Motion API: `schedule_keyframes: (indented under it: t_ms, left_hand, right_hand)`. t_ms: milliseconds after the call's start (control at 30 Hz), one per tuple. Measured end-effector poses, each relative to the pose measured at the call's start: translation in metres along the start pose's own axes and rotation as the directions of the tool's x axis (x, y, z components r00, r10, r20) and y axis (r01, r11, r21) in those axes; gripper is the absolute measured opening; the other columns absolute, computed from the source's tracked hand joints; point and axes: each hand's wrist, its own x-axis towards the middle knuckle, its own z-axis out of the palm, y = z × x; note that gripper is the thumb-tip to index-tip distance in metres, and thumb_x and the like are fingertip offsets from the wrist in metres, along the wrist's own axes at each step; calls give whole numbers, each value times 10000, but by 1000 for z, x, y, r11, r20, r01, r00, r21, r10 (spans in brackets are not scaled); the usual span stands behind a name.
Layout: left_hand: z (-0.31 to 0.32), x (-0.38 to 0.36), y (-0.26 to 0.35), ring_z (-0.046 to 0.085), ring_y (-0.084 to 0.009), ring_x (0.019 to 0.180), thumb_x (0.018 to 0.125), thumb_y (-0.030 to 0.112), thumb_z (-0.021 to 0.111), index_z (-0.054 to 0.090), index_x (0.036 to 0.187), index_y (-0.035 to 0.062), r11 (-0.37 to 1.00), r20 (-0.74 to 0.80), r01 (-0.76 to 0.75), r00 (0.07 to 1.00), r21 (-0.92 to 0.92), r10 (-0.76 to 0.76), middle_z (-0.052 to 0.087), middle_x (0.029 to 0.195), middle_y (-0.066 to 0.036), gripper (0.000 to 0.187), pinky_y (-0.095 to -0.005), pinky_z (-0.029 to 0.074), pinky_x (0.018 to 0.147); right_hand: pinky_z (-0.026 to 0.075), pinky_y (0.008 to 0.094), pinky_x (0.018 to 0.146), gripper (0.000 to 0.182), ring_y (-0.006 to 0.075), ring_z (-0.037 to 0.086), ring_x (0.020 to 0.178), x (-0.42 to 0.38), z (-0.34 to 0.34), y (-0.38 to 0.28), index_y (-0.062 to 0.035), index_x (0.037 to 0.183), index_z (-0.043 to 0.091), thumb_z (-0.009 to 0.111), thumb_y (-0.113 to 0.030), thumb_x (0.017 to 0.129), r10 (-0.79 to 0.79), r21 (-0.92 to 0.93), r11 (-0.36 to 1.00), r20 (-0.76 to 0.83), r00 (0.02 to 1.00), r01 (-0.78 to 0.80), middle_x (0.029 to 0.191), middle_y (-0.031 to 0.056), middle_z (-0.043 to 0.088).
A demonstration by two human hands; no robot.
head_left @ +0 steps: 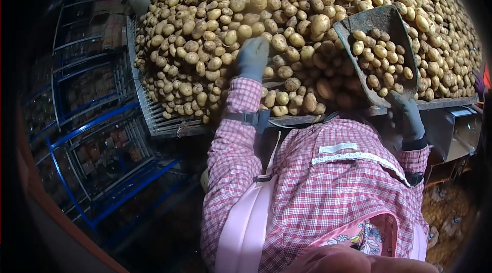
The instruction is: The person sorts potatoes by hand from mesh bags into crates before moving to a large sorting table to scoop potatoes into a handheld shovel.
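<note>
A large heap of potatoes (205,32) spreads across a slatted metal table (154,114). My left hand (253,59), in a grey-blue glove, is down among the potatoes at the middle of the heap. Its fingers curl under, and what they hold, if anything, is hidden. With my right hand (408,117), gloved too, I grip the near end of a worn greenish scoop (353,76). The scoop rests tilted against the heap on the right. Several small potatoes (382,58) lie in it.
Blue metal racks (97,145) stand on the left. At the right, below the table edge, there is an open cardboard box (458,132). A grey object (138,0) sits at the table's far left corner. More potatoes (443,206) appear low on the right.
</note>
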Motion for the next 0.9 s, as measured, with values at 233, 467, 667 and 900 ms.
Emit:
schedule_keyframes:
  t_ms: [233, 467, 667, 900]
  left_hand:
    - [60, 18, 23, 629, -341, 1209, 924, 292, 737, 764, 1126, 80, 936, 154, -242, 966, 255, 208, 726, 1242, -138, 294, -430, 488, 1073]
    - [16, 5, 65, 676, -339, 1092, 925, 332, 719, 793, 1076, 138, 984, 553, -31, 830, 174, -72, 741, 1103, -141, 257, -447, 526, 993]
    - [40, 35, 48, 698, -387, 1054, 926, 300, 665, 790, 1065, 137, 884, 469, -213, 883, 416, -8, 751, 1105, -149, 248, -471, 557, 952]
    - [89, 33, 19, 645, -367, 1198, 885, 280, 701, 721, 1254, 168, 872, 371, -223, 927, 436, 51, 673, 1237, -176, 387, -471, 539, 1010]
  right_hand:
    - [429, 251, 393, 257, 107, 593, 554, 0, 3, -5, -88, 1137, 648, 692, -298, 995, 42, 23, 999, 5, 999, -42, 775, 6, 634]
    - [430, 250, 391, 253, 101, 585, 539, -5, -1, -6, -96, 1139, 656, 679, -307, 1002, 68, 54, 996, 13, 998, -68, 770, 1, 635]
    - [432, 245, 402, 243, 104, 584, 538, -1, -5, -1, -84, 1116, 659, 656, -298, 1003, 6, 73, 997, -21, 1000, -4, 756, 5, 623]
    - [431, 248, 403, 257, 113, 583, 530, 4, -16, 2, -73, 1108, 660, 661, -306, 999, 54, 57, 997, 9, 998, -55, 749, 16, 636]
